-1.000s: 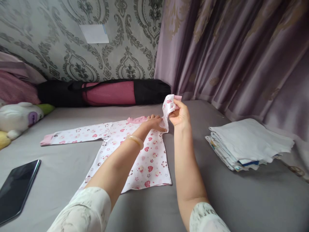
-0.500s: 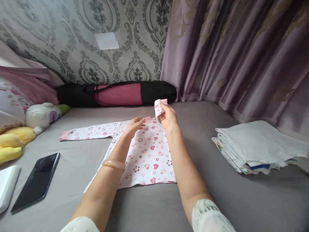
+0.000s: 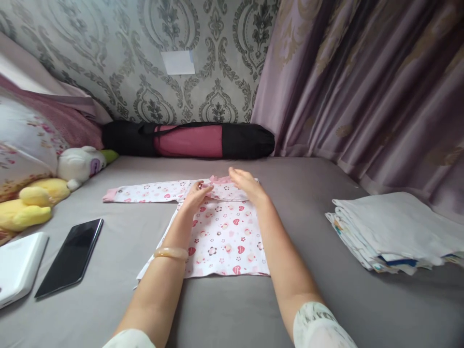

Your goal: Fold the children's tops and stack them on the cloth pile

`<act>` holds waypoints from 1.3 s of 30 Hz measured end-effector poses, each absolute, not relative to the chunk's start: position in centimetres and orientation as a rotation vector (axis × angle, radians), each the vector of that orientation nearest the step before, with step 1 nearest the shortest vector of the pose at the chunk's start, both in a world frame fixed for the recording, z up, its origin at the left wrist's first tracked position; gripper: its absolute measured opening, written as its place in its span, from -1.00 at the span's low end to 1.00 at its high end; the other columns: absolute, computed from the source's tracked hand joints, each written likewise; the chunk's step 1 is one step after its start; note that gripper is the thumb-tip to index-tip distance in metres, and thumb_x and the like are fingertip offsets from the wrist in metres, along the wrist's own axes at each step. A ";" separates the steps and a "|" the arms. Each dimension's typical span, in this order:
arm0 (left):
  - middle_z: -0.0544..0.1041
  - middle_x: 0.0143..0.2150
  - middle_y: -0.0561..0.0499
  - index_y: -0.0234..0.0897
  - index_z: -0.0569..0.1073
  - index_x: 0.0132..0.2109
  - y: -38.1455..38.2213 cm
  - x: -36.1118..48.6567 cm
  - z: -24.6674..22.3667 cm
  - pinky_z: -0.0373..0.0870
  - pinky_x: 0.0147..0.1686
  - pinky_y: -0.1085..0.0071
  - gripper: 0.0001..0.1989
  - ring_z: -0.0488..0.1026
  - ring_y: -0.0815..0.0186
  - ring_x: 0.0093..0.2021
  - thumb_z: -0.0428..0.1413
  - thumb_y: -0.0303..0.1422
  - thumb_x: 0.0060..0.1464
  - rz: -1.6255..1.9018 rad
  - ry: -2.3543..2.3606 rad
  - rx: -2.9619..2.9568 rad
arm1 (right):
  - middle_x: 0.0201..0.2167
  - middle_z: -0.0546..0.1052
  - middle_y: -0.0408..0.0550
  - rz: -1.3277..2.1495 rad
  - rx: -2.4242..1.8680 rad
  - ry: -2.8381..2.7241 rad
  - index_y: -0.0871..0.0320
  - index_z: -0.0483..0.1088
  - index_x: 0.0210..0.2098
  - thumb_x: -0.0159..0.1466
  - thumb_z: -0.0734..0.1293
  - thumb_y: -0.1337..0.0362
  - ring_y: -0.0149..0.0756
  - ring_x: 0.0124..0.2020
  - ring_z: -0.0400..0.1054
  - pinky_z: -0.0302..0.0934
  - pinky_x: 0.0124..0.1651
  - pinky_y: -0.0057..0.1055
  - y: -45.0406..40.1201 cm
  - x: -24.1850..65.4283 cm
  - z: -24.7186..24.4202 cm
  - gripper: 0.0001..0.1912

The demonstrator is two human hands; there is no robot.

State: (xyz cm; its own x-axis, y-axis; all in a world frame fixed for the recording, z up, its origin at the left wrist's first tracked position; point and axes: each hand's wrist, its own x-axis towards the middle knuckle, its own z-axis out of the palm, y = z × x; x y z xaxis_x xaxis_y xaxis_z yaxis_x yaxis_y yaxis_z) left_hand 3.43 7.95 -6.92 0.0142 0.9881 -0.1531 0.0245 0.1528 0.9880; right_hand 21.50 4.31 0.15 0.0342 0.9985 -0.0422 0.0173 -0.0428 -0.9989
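Note:
A small white shirt (image 3: 224, 237) with pink hearts and flowers lies flat on the grey sheet. Its left sleeve (image 3: 145, 192) stretches out to the left, ending in a pink cuff. The other sleeve is folded across the chest, just below the pink collar. My left hand (image 3: 197, 194), beneath a bangled wrist, rests at the left shoulder and the folded sleeve's end, fingers apart and curved. My right hand (image 3: 246, 184) is over the right shoulder beside the collar, fingers extended, with nothing held.
A black phone (image 3: 70, 258) and a white box-like device (image 3: 21, 268) lie at left, with plush toys (image 3: 78, 164) behind. A black and pink long bag (image 3: 188, 141) lines the wall. Folded cloths (image 3: 395, 232) are stacked at right, near the purple curtain (image 3: 319, 96).
The raised sleeve cuff has come down, and that sleeve now lies across the chest. My right hand has let go of it. The view has shifted slightly left.

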 end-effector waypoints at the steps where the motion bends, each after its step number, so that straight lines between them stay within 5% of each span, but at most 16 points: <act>1: 0.46 -0.31 0.01 -0.28 0.29 0.18 7.9 3.3 -6.9 0.44 -0.39 0.44 -0.32 0.46 0.38 -0.44 0.28 -0.33 -0.11 1.066 1.314 1.139 | -0.01 0.56 0.01 1.195 -1.291 -1.096 0.10 0.52 -0.19 0.24 0.37 -0.03 -0.17 0.05 0.42 0.24 0.15 -0.16 4.4 22.5 0.5 -0.65; 4: 0.46 -0.32 0.05 -0.20 0.26 0.28 7.6 3.1 -6.5 0.41 -0.39 0.46 -0.21 0.43 0.39 -0.43 0.21 -0.46 -0.16 1.057 1.272 1.296 | -0.09 0.58 0.05 1.129 -1.293 -0.891 0.14 0.50 -0.26 0.27 0.37 0.01 -0.24 -0.10 0.50 0.34 0.02 -0.25 4.3 25.5 1.4 -0.69; 11: 0.56 -0.18 -0.04 -0.29 0.58 -0.12 8.5 2.5 -5.7 0.40 -0.11 0.37 -0.62 0.46 0.27 -0.19 0.23 -0.28 -0.14 1.350 1.034 1.410 | -0.36 0.61 -0.04 1.048 -1.208 -0.657 0.15 0.47 -0.38 0.25 0.42 0.13 -0.35 -0.36 0.53 0.38 -0.28 -0.46 3.6 29.4 1.2 -0.78; 19: 0.58 -0.18 -0.07 -0.34 0.55 -0.07 10.1 0.2 -8.0 0.42 -0.06 0.31 -0.55 0.49 0.19 -0.12 0.23 -0.27 -0.18 1.398 1.341 1.329 | -0.40 0.60 -0.11 0.971 -1.370 -0.713 0.15 0.46 -0.40 0.25 0.38 0.27 -0.42 -0.39 0.50 0.37 -0.27 -0.49 5.2 29.4 -1.0 -0.89; 24: 0.58 -0.17 -0.10 -0.33 0.54 -0.09 10.4 0.2 -8.8 0.41 -0.04 0.30 -0.60 0.50 0.17 -0.10 0.17 -0.30 -0.13 1.291 1.500 1.426 | -0.10 0.58 0.06 0.636 -1.719 -1.134 0.16 0.51 -0.18 0.29 0.28 0.30 -0.23 0.02 0.44 0.21 0.15 -0.25 6.3 28.1 -3.6 -0.82; 29: 0.60 -0.13 -0.14 -0.31 0.55 -0.08 10.0 0.1 -8.5 0.38 0.02 0.26 -0.67 0.51 0.13 -0.07 0.11 -0.34 -0.02 1.189 1.642 1.535 | 0.36 0.12 0.23 0.448 -2.024 -1.679 0.29 0.20 0.28 0.38 0.11 0.29 -0.08 0.39 -0.05 -0.20 0.38 -0.13 5.8 24.7 -5.6 -0.50; 33: 0.59 -0.03 -0.13 -0.32 0.52 0.00 9.7 0.2 -8.2 0.33 0.09 0.31 -0.63 0.50 0.18 0.00 0.04 -0.45 0.04 1.071 1.708 1.681 | 0.44 -0.14 0.20 0.328 -2.227 -1.835 0.40 -0.07 0.39 0.43 0.00 0.12 -0.06 0.44 -0.35 -0.44 0.40 -0.08 5.3 22.9 -6.9 -0.35; 39: 0.55 0.03 -0.19 -0.37 0.50 0.06 9.7 0.3 -8.2 0.31 0.10 0.28 -0.60 0.47 0.14 0.05 -0.03 -0.50 0.11 0.936 1.796 1.866 | 0.44 -0.18 0.19 0.231 -2.326 -1.884 0.46 -0.14 0.40 0.44 -0.11 0.03 -0.07 0.44 -0.36 -0.40 0.40 -0.13 5.3 22.9 -7.9 -0.27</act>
